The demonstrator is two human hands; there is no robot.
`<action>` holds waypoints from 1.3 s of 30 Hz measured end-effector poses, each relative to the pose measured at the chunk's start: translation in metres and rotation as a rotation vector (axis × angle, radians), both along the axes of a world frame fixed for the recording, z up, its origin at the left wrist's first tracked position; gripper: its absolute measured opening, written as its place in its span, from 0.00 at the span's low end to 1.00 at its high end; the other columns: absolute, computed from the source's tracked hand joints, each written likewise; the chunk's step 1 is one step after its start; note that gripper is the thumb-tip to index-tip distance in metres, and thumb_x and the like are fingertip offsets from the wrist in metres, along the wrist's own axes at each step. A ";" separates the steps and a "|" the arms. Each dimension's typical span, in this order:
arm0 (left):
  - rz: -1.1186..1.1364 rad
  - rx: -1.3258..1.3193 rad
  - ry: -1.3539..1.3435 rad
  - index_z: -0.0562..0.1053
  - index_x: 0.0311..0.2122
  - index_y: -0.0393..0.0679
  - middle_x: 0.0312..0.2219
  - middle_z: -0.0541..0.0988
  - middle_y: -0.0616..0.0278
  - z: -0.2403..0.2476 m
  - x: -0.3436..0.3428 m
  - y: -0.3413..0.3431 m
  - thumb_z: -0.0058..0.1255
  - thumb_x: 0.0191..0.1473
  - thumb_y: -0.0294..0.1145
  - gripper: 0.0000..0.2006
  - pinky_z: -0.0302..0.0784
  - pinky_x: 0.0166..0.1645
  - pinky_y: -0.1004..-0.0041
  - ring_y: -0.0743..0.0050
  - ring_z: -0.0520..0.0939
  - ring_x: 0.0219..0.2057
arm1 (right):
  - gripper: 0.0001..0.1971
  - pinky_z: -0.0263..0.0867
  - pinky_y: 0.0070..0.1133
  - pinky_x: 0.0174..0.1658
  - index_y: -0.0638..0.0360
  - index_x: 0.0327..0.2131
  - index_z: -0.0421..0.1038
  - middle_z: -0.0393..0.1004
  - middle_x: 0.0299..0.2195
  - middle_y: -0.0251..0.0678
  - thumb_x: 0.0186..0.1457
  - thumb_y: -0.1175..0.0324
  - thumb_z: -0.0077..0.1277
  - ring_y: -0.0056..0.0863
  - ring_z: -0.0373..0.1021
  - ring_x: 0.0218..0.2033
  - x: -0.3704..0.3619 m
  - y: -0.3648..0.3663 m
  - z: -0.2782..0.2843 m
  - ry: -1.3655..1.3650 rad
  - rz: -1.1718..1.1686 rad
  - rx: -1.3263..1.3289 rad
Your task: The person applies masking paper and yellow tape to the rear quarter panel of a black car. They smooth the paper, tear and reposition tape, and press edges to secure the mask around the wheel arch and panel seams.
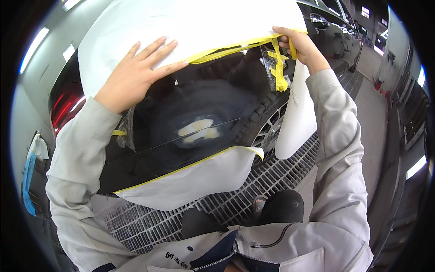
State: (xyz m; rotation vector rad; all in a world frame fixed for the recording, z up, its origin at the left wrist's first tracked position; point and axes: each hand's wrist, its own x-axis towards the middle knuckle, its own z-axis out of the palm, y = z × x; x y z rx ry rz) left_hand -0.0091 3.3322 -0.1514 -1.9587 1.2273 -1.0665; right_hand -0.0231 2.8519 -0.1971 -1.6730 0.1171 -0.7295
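Observation:
A large sheet of white masking paper (195, 25) covers the upper part of a black car panel (152, 106), with yellow masking tape (226, 53) along its lower edge. My left hand (136, 75) lies spread flat on the paper, fingertips near that taped edge. At the sheet's right end, my right hand (302, 47) pinches the taped edge between thumb and curled fingers, and a loose yellow strip (292, 49) hangs beside them. Below, the panel bears a dull sanded patch (199, 131) with pale spots. Yellow tape pieces (278, 72) and clear film hang near the wheel arch.
Another taped paper sheet (190, 183) hangs along the panel's bottom. White paper (297, 118) partly covers the wheel (269, 129). A red tail light (65, 106) is at left. Floor grating (158, 222) lies under my legs. A stand with blue material (28, 183) stands far left.

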 end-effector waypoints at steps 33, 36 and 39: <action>-0.132 0.052 0.218 0.71 0.74 0.58 0.72 0.71 0.51 0.028 -0.014 -0.013 0.76 0.45 0.34 0.47 0.69 0.76 0.50 0.39 0.68 0.74 | 0.12 0.70 0.24 0.35 0.61 0.38 0.81 0.81 0.32 0.39 0.63 0.60 0.62 0.30 0.76 0.31 -0.007 0.003 -0.023 -0.344 0.250 0.344; -0.150 -0.058 0.151 0.71 0.74 0.57 0.65 0.76 0.50 0.022 -0.009 -0.023 0.76 0.50 0.43 0.45 0.73 0.71 0.51 0.41 0.75 0.67 | 0.16 0.70 0.24 0.36 0.62 0.37 0.81 0.81 0.31 0.37 0.69 0.56 0.57 0.27 0.75 0.30 -0.019 0.019 -0.017 -0.371 0.204 0.327; -0.236 -0.116 0.045 0.73 0.72 0.56 0.60 0.78 0.50 0.009 0.009 -0.047 0.74 0.55 0.47 0.40 0.77 0.66 0.52 0.43 0.78 0.61 | 0.22 0.70 0.24 0.33 0.64 0.37 0.80 0.80 0.29 0.35 0.70 0.50 0.62 0.28 0.74 0.28 -0.012 0.037 -0.030 -0.393 -0.136 -0.120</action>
